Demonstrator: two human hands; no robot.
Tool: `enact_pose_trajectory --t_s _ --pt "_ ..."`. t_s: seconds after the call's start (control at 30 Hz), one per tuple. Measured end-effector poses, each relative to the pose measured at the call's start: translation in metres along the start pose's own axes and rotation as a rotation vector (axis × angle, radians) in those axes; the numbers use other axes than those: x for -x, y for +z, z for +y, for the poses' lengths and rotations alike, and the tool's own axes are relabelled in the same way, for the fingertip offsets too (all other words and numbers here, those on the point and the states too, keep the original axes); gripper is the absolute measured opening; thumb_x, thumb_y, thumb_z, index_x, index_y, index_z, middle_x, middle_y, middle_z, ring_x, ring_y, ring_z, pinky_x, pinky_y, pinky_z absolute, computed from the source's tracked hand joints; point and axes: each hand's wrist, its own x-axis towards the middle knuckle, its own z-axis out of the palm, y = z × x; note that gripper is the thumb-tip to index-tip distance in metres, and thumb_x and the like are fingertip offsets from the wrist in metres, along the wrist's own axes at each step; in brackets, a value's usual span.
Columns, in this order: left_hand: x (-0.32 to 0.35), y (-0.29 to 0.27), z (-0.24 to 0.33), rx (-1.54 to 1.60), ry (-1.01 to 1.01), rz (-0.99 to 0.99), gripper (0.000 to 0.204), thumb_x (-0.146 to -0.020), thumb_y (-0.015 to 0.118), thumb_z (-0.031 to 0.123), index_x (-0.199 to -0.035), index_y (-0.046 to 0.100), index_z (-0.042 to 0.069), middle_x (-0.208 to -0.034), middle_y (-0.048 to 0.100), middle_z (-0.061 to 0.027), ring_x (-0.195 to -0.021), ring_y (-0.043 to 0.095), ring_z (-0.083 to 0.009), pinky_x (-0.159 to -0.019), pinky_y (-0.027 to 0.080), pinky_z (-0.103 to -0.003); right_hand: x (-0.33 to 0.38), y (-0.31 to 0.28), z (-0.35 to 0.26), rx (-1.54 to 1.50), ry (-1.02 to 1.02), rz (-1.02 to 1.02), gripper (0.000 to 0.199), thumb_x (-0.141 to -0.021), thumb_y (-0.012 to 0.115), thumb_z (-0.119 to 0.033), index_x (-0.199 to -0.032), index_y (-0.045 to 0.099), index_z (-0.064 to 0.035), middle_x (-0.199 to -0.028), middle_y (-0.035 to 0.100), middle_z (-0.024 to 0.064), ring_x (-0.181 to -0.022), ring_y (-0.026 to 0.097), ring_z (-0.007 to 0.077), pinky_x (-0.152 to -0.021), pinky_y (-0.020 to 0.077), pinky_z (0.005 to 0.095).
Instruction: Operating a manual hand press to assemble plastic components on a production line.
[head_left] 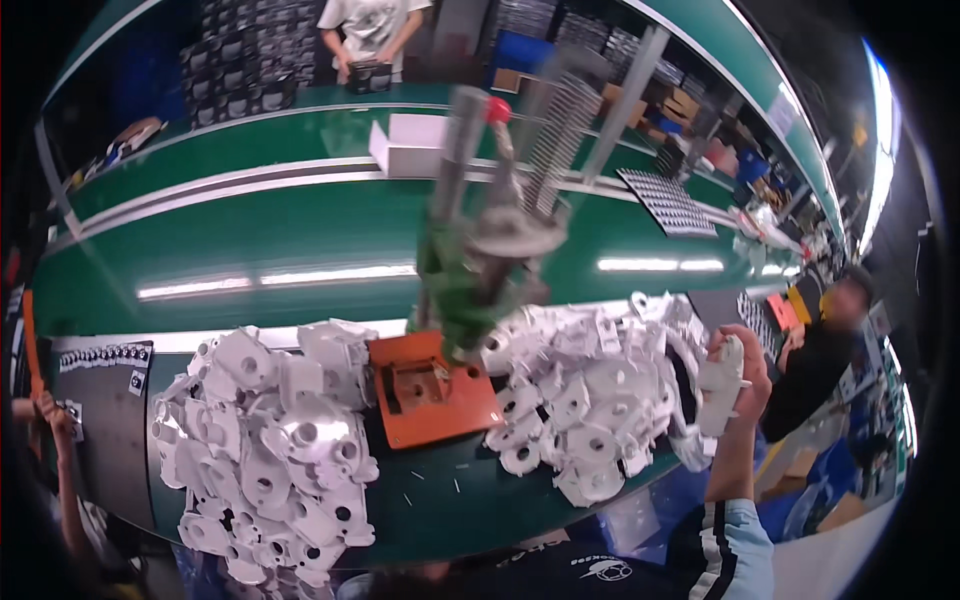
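Note:
My right hand [755, 382] is raised at the right, closed around a white moulded plastic part [722, 390] that stands upright in it. My left hand cannot be made out; only a small patch of skin shows at the lower edge. In front of me a blurred green hand press [465, 275] with a red knob rises over an orange base plate [430, 425]. A fixture sits on that plate, its contents too unclear to tell. White plastic housings lie heaped in a left pile [265, 485] and a right pile [590, 445], on either side of the plate.
The green worktable [430, 500] carries a few thin white scraps. Beyond it runs a green bench [250, 235] with a white open box [415, 145]. A dark tray [100, 430] lies left, beside a co-worker's hand [55, 415]. Other people work opposite and at right.

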Motion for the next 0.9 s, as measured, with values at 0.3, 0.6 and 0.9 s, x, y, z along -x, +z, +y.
enact_pose_trajectory --t_s 0.3,0.6,0.9 --pt "0.036 0.068 -0.015 -0.096 0.105 0.08 0.041 -0.085 0.045 0.019 -0.123 0.048 0.004 -0.126 0.046 -0.0226 -0.118 0.042 -0.0358 -0.099 0.033 -0.042 0.131 -0.017 0.014 -0.19 0.15 0.089 0.049 -0.087 0.039 -0.045 -0.102 0.053 0.0002 -0.081 0.057 0.0116 -0.057 0.054 0.0151 -0.04 0.0435 0.0236" --pt "0.091 0.038 -0.003 0.478 -0.312 -0.191 0.056 -0.093 0.032 0.045 -0.134 0.037 0.007 -0.134 0.042 -0.019 -0.121 0.042 -0.031 -0.099 0.034 -0.034 0.168 0.016 0.01 -0.615 0.293 -0.04 0.043 -0.087 0.037 -0.034 -0.103 0.052 0.0026 -0.08 0.054 0.0129 -0.054 0.052 0.0148 -0.04 0.0421 0.0225" --pt "0.037 0.062 0.086 0.653 -0.189 0.045 0.049 -0.094 0.034 0.04 -0.119 0.048 0.001 -0.116 0.05 -0.0238 -0.102 0.051 -0.0374 -0.093 0.038 -0.042 0.169 -0.007 0.026 -0.568 0.357 0.057 0.038 -0.085 0.041 -0.031 -0.098 0.054 0.0023 -0.076 0.055 0.0131 -0.052 0.053 0.0159 -0.039 0.0431 0.0242"
